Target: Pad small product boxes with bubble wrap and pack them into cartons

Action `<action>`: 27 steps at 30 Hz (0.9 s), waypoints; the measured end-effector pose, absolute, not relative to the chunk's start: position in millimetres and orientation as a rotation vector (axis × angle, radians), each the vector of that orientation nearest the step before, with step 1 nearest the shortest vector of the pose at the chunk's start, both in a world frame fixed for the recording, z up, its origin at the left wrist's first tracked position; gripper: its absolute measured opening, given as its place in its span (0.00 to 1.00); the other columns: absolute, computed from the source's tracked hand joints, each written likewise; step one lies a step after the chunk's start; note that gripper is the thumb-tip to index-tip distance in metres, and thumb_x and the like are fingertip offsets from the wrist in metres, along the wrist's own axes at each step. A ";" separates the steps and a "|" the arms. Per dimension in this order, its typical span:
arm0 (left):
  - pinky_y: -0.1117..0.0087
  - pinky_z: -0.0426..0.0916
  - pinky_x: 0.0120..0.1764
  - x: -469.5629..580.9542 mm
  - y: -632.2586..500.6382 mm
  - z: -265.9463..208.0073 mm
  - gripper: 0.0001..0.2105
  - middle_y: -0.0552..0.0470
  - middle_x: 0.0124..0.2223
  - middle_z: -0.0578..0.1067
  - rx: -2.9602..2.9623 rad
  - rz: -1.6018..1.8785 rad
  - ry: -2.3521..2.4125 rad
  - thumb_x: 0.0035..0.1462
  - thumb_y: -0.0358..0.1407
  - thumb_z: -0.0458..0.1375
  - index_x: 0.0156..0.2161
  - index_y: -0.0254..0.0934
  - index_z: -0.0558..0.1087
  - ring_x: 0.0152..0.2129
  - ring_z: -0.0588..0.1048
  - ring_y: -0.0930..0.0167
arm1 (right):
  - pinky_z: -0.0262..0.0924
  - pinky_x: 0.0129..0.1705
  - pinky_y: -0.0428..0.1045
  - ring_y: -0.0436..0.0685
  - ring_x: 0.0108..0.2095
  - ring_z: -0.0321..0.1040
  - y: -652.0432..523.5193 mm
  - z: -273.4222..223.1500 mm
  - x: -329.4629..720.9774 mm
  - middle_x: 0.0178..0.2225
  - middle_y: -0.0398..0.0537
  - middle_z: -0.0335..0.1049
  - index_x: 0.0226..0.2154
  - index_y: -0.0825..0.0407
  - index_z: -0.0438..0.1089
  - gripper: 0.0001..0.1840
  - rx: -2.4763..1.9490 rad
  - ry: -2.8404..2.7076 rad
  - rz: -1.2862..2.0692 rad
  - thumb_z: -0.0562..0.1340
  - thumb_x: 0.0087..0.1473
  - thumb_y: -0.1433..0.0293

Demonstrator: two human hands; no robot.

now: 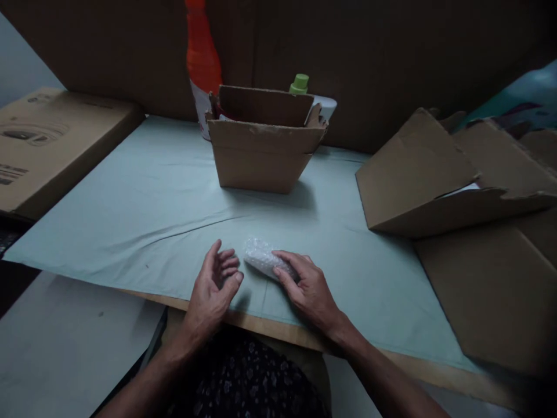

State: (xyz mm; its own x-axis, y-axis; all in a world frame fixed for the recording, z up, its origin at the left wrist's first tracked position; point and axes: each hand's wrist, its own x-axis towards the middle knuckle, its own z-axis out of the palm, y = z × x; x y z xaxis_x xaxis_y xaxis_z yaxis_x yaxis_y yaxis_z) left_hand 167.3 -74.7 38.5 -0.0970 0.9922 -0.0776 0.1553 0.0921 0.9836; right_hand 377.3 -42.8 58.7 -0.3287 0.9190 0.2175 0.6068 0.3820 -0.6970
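Right hand [311, 284]: the right end of an oblong bundle in clear bubble wrap [261, 255] is gripped between thumb and fingers [289, 256].
Left hand [213, 287]: its fingers are held open and loosely curled, just left of the bundle and apart from it.
Bundle: it is held at the near middle of a pale green cloth [152, 186]; whether the cloth is touched cannot be told.
Counter [300, 335]: its top is covered by the cloth, its wooden near edge left exposed.
Far middle: an open brown cardboard box [261, 155] is set before a tall orange bottle [203, 55] and a light-green cap [299, 82], both partly hidden.
Far left: a flat, printed brown carton [56, 139] is placed.
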 end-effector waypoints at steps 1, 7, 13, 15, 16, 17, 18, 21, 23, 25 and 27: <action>0.60 0.73 0.51 169.0 -76.9 39.2 0.37 0.38 0.57 0.71 1.115 1.110 1.354 0.62 0.44 0.58 0.70 0.38 0.48 0.50 0.76 0.63 | 0.68 0.47 0.57 0.60 0.43 0.74 -43.2 60.5 377.0 0.46 0.50 0.79 0.50 0.49 0.73 0.13 -1.319 -1.987 0.818 0.60 0.64 0.68; 0.68 0.70 0.45 186.9 -74.8 52.0 0.41 0.50 0.41 0.75 0.868 1.086 1.153 0.57 0.42 0.64 0.70 0.36 0.51 0.39 0.75 0.69 | 0.63 0.58 0.59 0.63 0.55 0.69 -43.9 69.4 386.9 0.55 0.54 0.73 0.54 0.49 0.72 0.23 -1.258 -1.858 1.203 0.66 0.55 0.64; 0.65 0.71 0.46 173.7 -44.1 76.0 0.29 0.46 0.48 0.77 1.478 1.095 1.230 0.59 0.40 0.62 0.64 0.40 0.63 0.43 0.76 0.66 | 0.64 0.40 0.49 0.55 0.35 0.70 -32.3 79.5 398.1 0.33 0.45 0.75 0.36 0.52 0.75 0.09 -1.258 -1.812 1.457 0.62 0.56 0.64; 0.59 0.68 0.54 162.8 -7.3 98.3 0.25 0.44 0.55 0.75 1.877 1.270 1.353 0.60 0.38 0.60 0.62 0.42 0.65 0.51 0.74 0.62 | 0.63 0.38 0.48 0.54 0.33 0.68 -31.2 78.6 400.8 0.31 0.44 0.72 0.32 0.52 0.72 0.07 -1.296 -1.772 1.358 0.62 0.56 0.65; 0.55 0.65 0.58 158.2 15.9 111.6 0.23 0.43 0.57 0.74 2.075 1.359 1.415 0.61 0.37 0.59 0.61 0.41 0.66 0.55 0.71 0.61 | 0.62 0.37 0.48 0.54 0.33 0.68 -31.4 76.9 402.5 0.31 0.44 0.72 0.32 0.52 0.71 0.06 -1.308 -1.765 1.321 0.62 0.55 0.66; 0.53 0.61 0.62 154.5 41.1 125.1 0.23 0.42 0.60 0.72 2.248 1.411 1.480 0.61 0.36 0.59 0.61 0.40 0.67 0.60 0.67 0.59 | 0.62 0.37 0.48 0.54 0.33 0.68 -32.0 74.7 404.4 0.31 0.44 0.71 0.31 0.51 0.71 0.05 -1.316 -1.775 1.287 0.62 0.54 0.67; 0.52 0.58 0.63 152.0 66.8 137.8 0.24 0.41 0.62 0.70 2.382 1.411 1.545 0.60 0.35 0.58 0.61 0.38 0.66 0.64 0.63 0.58 | 0.63 0.37 0.48 0.54 0.34 0.69 -32.7 72.2 406.4 0.31 0.44 0.72 0.31 0.51 0.71 0.04 -1.320 -1.797 1.243 0.62 0.54 0.68; 0.48 0.55 0.63 150.1 132.8 163.3 0.20 0.39 0.56 0.75 2.599 1.185 1.695 0.55 0.31 0.59 0.54 0.34 0.72 0.63 0.64 0.54 | 0.66 0.42 0.50 0.57 0.38 0.71 -34.5 68.2 413.3 0.34 0.48 0.75 0.30 0.51 0.73 0.03 -1.260 -1.872 1.037 0.63 0.53 0.69; 0.49 0.60 0.59 150.9 154.7 167.8 0.12 0.43 0.45 0.80 2.650 1.043 1.702 0.56 0.29 0.56 0.44 0.36 0.76 0.52 0.73 0.56 | 0.67 0.42 0.50 0.57 0.38 0.73 -34.6 72.4 419.5 0.34 0.49 0.75 0.30 0.50 0.74 0.04 -1.201 -1.892 0.914 0.63 0.54 0.69; 0.51 0.63 0.56 150.1 153.2 165.4 0.09 0.47 0.37 0.80 2.710 1.020 1.628 0.57 0.28 0.53 0.37 0.38 0.75 0.42 0.75 0.60 | 0.68 0.36 0.47 0.55 0.34 0.73 -34.2 83.3 428.5 0.31 0.48 0.75 0.28 0.50 0.74 0.06 -1.194 -1.892 0.828 0.63 0.56 0.69; 0.51 0.62 0.56 146.6 130.5 161.2 0.09 0.49 0.34 0.79 2.791 1.072 1.524 0.60 0.28 0.52 0.36 0.38 0.74 0.39 0.74 0.63 | 0.68 0.31 0.46 0.54 0.29 0.72 -34.5 99.1 440.6 0.30 0.47 0.75 0.27 0.49 0.74 0.07 -1.239 -1.859 0.740 0.66 0.55 0.67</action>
State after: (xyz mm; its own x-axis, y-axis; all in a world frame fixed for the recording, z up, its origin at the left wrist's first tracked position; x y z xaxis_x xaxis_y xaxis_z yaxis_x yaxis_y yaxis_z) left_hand 146.6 130.5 161.2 0.3904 0.6789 0.6218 0.8145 -0.5696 0.1105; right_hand 440.6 -34.5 99.1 -0.2326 0.9320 0.2778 0.4865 0.3589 -0.7966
